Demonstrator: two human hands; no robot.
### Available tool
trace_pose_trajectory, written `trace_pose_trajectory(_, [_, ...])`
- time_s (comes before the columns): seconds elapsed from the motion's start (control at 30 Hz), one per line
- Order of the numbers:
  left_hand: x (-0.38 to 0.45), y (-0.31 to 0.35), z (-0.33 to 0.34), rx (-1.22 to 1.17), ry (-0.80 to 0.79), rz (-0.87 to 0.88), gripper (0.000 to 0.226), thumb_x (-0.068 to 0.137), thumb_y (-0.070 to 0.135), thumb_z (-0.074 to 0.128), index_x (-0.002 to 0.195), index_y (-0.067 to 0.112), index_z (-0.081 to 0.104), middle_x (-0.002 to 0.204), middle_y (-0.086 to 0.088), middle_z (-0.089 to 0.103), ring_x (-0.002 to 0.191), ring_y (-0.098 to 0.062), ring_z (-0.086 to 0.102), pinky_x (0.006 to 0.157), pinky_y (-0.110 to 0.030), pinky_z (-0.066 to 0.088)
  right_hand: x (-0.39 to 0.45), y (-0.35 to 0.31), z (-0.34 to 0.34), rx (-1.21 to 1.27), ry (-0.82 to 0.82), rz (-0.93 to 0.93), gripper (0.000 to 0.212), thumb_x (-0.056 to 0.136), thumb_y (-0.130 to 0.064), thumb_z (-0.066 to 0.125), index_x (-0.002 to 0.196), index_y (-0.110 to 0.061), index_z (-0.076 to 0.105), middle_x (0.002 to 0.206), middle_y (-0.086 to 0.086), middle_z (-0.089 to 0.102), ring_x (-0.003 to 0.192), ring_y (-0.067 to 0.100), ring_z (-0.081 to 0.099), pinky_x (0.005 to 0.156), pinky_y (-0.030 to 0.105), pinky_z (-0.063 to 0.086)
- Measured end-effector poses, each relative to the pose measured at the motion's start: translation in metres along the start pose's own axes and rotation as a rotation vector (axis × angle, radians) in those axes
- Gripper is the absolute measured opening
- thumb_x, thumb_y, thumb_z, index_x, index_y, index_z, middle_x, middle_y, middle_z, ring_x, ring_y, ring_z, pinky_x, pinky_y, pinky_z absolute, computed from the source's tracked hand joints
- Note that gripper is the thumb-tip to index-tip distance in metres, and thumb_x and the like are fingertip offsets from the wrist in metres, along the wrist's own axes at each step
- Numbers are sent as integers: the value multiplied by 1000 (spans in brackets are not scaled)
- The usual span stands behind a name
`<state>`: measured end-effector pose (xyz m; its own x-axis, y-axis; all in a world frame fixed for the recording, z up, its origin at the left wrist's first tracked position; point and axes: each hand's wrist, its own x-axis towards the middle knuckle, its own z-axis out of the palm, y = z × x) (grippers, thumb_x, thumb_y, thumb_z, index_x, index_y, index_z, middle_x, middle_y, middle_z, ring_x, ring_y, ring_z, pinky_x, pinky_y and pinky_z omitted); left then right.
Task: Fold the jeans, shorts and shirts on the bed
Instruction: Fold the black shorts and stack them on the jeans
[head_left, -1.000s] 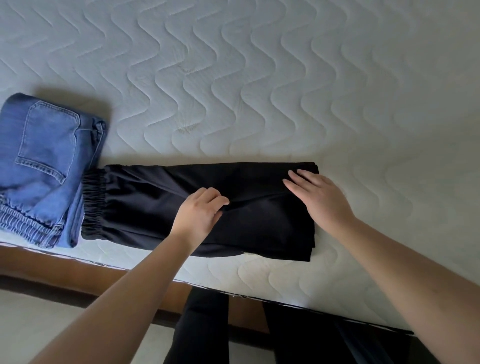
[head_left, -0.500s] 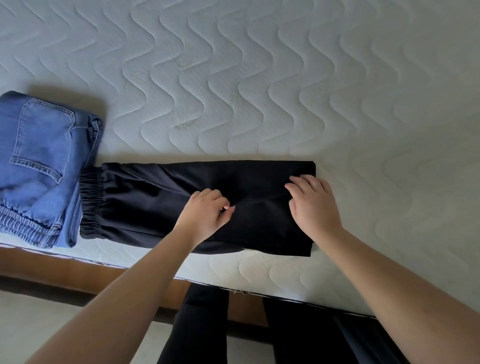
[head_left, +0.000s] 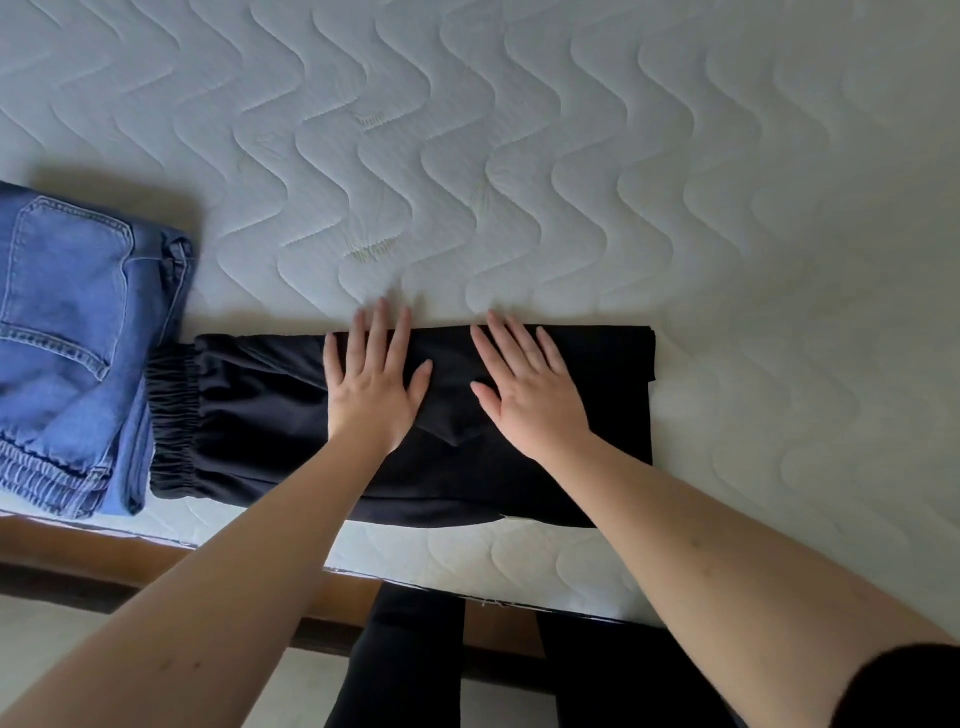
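Note:
Black shorts (head_left: 260, 415) with an elastic waistband at their left end lie folded lengthwise near the bed's front edge. My left hand (head_left: 376, 384) lies flat on the middle of the shorts, fingers straight and spread, fingertips reaching past the far edge. My right hand (head_left: 527, 392) lies flat just to its right, also with straight fingers, pressing the cloth. A small crease shows between the two hands. Folded blue jeans (head_left: 67, 343) sit at the left, touching the waistband.
The white quilted mattress (head_left: 519, 156) stretches bare behind and to the right of the shorts. Its front edge and a brown wooden bed frame (head_left: 78, 551) run below. My dark-clothed legs (head_left: 410, 660) stand against the frame.
My left hand has let go of the pinched cloth and opened flat. Both hands moved up toward the far edge of the shorts, fingers spread.

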<state>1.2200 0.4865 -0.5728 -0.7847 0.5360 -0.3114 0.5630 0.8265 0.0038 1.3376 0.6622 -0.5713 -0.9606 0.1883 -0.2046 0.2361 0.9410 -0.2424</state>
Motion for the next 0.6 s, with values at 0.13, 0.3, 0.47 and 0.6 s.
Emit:
trace_pose_trajectory(0.13, [-26, -24, 16, 42, 13, -26, 74, 96, 65, 18, 156, 29, -7, 164, -9, -6, 151, -26, -2, 119, -55, 2, -26, 42, 5, -79, -26, 93, 67, 101, -56, 27, 156, -21, 15, 164, 5, 9, 151, 18, 7, 122, 44, 13])
trace_pose_trajectory(0.3, [-37, -24, 11, 93, 37, -13, 74, 96, 63, 14, 157, 23, 1, 164, -12, -1, 151, -29, 4, 120, -52, 3, -57, 76, -10, -89, -48, 285, 72, 98, -64, 23, 157, -23, 12, 164, 4, 9, 151, 21, 8, 121, 48, 11])
trace_pose_trajectory(0.47, [-52, 21, 3, 6, 155, 376, 59, 103, 46, 25, 157, 24, 12, 164, -10, 5, 151, -26, 8, 121, -47, 11, -74, 71, -25, 194, 11, 701, 87, 90, -64, 48, 154, -15, 17, 159, 12, 22, 144, 29, 24, 113, 47, 26])
trace_pose_trajectory(0.6, [-75, 56, 10, -42, 86, 553, 61, 103, 48, 26, 157, 22, 12, 164, -7, 5, 151, -23, 8, 121, -45, 13, -80, 68, -34, 365, 195, 884, 63, 90, -53, 58, 134, -10, 46, 129, 11, 51, 117, 30, 49, 95, 41, 39])
